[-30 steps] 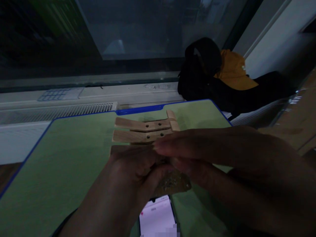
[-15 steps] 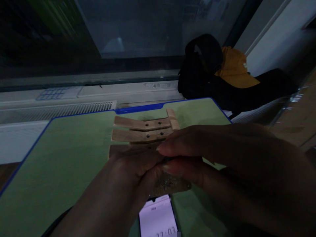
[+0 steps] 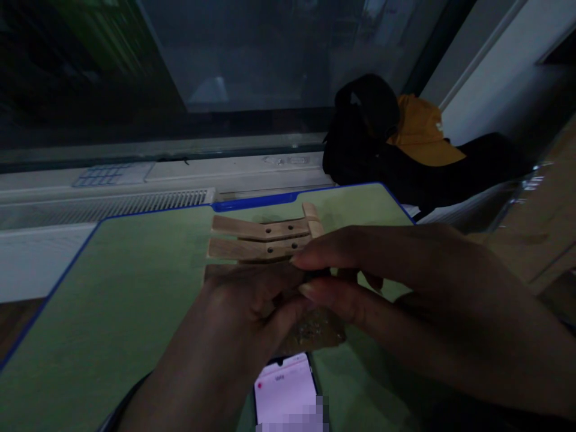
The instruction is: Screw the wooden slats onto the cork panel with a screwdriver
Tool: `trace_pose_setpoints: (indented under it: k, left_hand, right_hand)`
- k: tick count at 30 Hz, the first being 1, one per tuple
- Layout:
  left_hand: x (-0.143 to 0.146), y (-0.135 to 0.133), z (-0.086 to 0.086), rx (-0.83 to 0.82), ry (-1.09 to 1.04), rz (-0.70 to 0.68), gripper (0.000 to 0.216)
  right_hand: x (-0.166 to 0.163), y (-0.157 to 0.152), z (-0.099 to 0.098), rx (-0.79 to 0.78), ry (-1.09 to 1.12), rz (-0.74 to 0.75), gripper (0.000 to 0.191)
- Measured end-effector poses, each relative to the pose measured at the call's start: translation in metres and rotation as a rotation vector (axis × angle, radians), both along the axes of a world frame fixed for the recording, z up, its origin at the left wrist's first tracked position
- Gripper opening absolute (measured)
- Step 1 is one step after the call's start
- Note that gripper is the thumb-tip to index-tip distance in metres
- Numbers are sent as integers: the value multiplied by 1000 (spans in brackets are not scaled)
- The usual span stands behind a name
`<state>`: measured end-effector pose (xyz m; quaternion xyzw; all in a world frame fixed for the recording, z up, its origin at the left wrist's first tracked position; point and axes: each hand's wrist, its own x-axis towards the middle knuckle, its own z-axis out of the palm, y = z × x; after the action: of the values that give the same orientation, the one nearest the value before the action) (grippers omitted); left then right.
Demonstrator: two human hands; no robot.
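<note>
My left hand reaches in from the lower left, fingers mostly hidden, thumb bent inward. Sticking out behind it is one end of a bent wooden piece. My right hand has thumb and forefinger pinched together at the left fingertips, on something dark and small that I cannot make out. Two similar wooden pieces with two holes each, a far one and a nearer one, lie just beyond. A short wooden crosspiece touches their right ends. Below the hands lies a brown, partly shiny flat thing.
A lit phone lies at the near side of the green, blue-edged tabletop. Past its far edge are a white vent grille and a window sill. A black bag and an orange cap sit at the back right.
My right hand's fingers have shifted slightly and spread a little behind the pinch. My left thumb has moved slightly right. The wooden pieces keep their arrangement; the view has tilted slightly.
</note>
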<state>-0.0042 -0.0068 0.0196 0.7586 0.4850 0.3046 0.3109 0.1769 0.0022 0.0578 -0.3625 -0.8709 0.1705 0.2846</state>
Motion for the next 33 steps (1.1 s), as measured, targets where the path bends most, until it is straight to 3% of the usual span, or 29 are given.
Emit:
trace_pose_setpoints:
  k: [5, 10, 17, 24, 33]
  left_hand:
    - [-1, -1, 0, 20, 49, -29, 20]
    - [1, -1, 1, 22, 2, -41, 22]
    - [-1, -1, -4, -46, 10, -85, 26]
    - [3, 0, 0, 29, -54, 8, 13]
    - [-2, -4, -9, 10, -28, -28, 24]
  right_hand:
    - [5, -2, 1, 31, -62, 10, 30]
    - [7, -2, 1, 38, -78, 73, 20]
    - [4, -1, -1, 45, -69, 30, 17]
    - [0, -4, 1, 16, -33, 10, 15]
    - [-3, -4, 2, 58, -102, -29, 16]
